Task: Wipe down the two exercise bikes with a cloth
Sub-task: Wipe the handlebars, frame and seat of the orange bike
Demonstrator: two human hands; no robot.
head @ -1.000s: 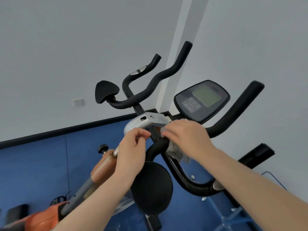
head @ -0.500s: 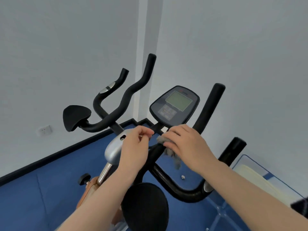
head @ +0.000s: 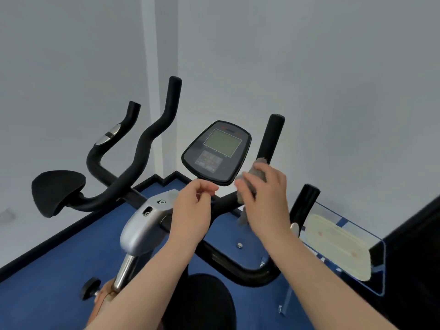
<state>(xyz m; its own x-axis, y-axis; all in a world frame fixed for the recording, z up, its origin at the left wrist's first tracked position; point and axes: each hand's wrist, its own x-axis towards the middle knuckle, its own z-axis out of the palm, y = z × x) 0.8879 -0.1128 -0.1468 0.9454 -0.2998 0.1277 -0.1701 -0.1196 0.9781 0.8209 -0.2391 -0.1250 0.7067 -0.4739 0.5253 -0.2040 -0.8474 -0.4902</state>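
One exercise bike fills the view, with black handlebars [head: 147, 148], a dark console [head: 217, 151] and a silver bracket [head: 142, 225]. My right hand [head: 266, 198] holds a grey cloth [head: 258, 171] against the bar at the foot of the right upright grip [head: 273, 136], just right of the console. Part of the cloth hangs below the hand. My left hand [head: 192, 210] hovers over the bar junction below the console, fingers curled with the thumb at the fingertips, and nothing shows in it.
A black elbow pad [head: 57, 191] sticks out at the left and another pad [head: 202, 303] lies below my arms. A black knob [head: 90, 288] sits low on the post. A blue rack holding a cream object [head: 338, 246] stands at the right, beside a dark shape [head: 416, 258]. White walls meet behind.
My right hand has slid the cloth up and to the right along the bar toward the upright grip. My left hand has come off the silver bracket. The view has swung right.
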